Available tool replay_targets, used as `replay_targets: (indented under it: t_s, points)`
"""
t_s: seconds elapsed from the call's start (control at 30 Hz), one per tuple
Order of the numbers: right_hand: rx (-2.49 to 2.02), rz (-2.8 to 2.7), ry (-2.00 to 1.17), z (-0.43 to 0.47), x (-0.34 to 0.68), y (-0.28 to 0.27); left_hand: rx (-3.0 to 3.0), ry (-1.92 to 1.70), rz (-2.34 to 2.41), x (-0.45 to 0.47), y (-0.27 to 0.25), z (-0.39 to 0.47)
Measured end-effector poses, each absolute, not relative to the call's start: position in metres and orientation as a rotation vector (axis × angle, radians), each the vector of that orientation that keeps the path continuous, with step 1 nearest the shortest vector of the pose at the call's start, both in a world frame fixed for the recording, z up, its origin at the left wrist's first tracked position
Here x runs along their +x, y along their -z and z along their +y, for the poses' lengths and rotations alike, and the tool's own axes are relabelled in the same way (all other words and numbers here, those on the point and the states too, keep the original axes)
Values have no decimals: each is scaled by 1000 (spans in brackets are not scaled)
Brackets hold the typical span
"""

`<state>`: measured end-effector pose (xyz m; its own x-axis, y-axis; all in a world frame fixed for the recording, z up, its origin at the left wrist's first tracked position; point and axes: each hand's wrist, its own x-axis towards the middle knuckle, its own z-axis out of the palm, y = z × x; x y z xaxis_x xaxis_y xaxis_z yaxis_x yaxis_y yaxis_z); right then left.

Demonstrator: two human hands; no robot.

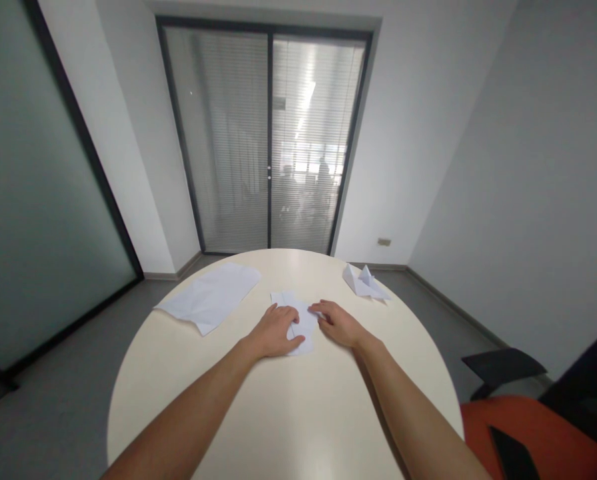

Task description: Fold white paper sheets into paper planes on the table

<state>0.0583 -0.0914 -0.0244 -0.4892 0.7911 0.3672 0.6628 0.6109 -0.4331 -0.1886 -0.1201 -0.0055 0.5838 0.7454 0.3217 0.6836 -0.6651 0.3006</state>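
A piece of folded white paper (306, 325) lies on the table in front of me, with crease lines showing on it. My left hand (278, 331) rests on its left part, palm down, thumb and fingers apart, covering some of the sheet. At the paper's right edge is my right hand (337, 323). Its fingers are bent and seem to pinch a small raised bit of that edge; the fingertips are partly hidden.
The round cream table (258, 427) carries a large creased white sheet (213, 293) at the back left and a folded paper shape (365, 283) with raised points at the back right. An orange chair (528, 433) with black armrests stands at the right. Beyond are glass doors (268, 133) with blinds.
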Motion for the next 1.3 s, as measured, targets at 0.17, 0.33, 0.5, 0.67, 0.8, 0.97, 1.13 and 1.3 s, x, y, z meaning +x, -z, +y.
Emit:
replay_targets:
  t_s: [0.17, 0.33, 0.5, 0.67, 0.8, 0.97, 1.13, 1.3]
  points:
    - [-1148, -2274, -385, -94, 57, 16, 2664, -621, 1195, -190, 7, -120]
    - [-1142, -2232, -423, -95, 59, 12, 2731, -567, 1200, -189, 3, -121]
    - [-1097, -2222, -377, -96, 59, 6, 2718, -578, 1254, -186, -1, -125]
    - [-1032, -2202, -324, -95, 56, 5, 2748, -588, 1280, -185, -1, -126]
    - [-1043, -2179, -317, -93, 56, 12, 2827, -552, 1275, -186, -2, -125]
    - [-1083, -2181, -343, -95, 58, 13, 2828, -516, 1298, -187, -4, -122]
    - [-1219, -2214, -302, -95, 61, 12, 2763, -571, 1330, -188, -4, -121]
    - [-1268, -2263, -234, -91, 65, 14, 2647, -650, 1372, -190, -3, -121]
